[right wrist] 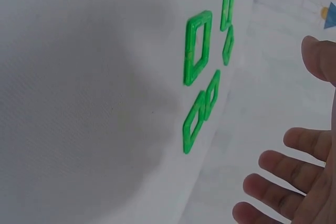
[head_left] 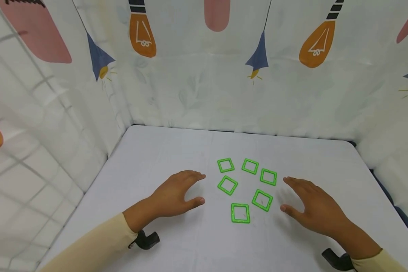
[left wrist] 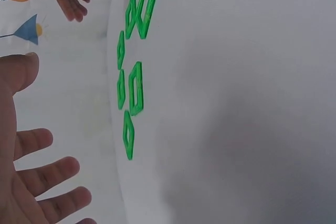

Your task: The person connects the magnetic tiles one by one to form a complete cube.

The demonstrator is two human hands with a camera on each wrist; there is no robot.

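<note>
Several green square frames lie flat in a loose ring on the white table (head_left: 156,158); the nearest one (head_left: 240,213) is toward me and the farthest (head_left: 226,165) is at the back left. My left hand (head_left: 200,188) is just left of the ring, fingers spread and straight, holding nothing. My right hand (head_left: 285,194) mirrors it on the right, palm down and empty. In the left wrist view, my left hand (left wrist: 37,103) shows an open palm beside the green squares (left wrist: 135,88). The right wrist view shows my right hand (right wrist: 307,98) open near the squares (right wrist: 198,47).
Curtain walls (head_left: 204,87) printed with light bulbs close in the table at the back and both sides. The right table edge (head_left: 394,204) drops to a dark gap. Black wrist mounts (head_left: 146,240) sit under my cream sleeves.
</note>
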